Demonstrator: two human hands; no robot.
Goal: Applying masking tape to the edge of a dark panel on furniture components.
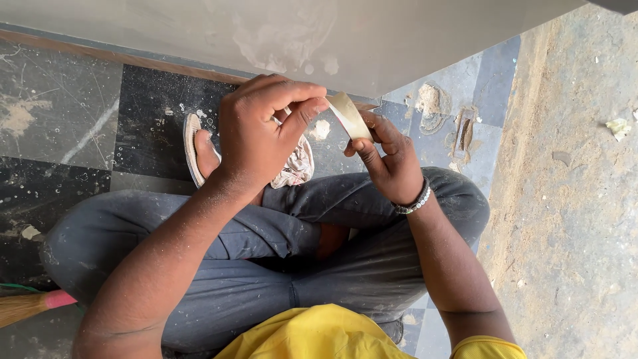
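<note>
We hold a tape roll [350, 114] between both hands, up in front of the wall [199, 30]. Our left hand [260, 133] is curled, its thumb and forefinger pinched together at the roll's near edge, seemingly on the tape's end, though we cannot tell for certain. Our right hand [389, 163] grips the roll from below and behind, fingers closed on its rim, so the roll stands tilted on edge between the two hands. A beaded bracelet [415, 201] sits on the right wrist.

Below the hands our legs are crossed in dusty grey trousers [266, 266]. A crumpled rag [297, 166] lies just under the left hand, touching the trousers. A sandal [193, 147] is on the foot that shows to the left of that hand. At the bottom edge is our yellow shirt [319, 336].

We sit on a floor [80, 133] of dark tiles speckled with white splashes. Blobs of dried plaster [428, 100] lie on the tiles beyond the right hand, near the wall's corner. To the right the tiles give way to bare ground [571, 199]. At the far left lower edge a broom [30, 306] with a pink band pokes in, well apart from the hands.
</note>
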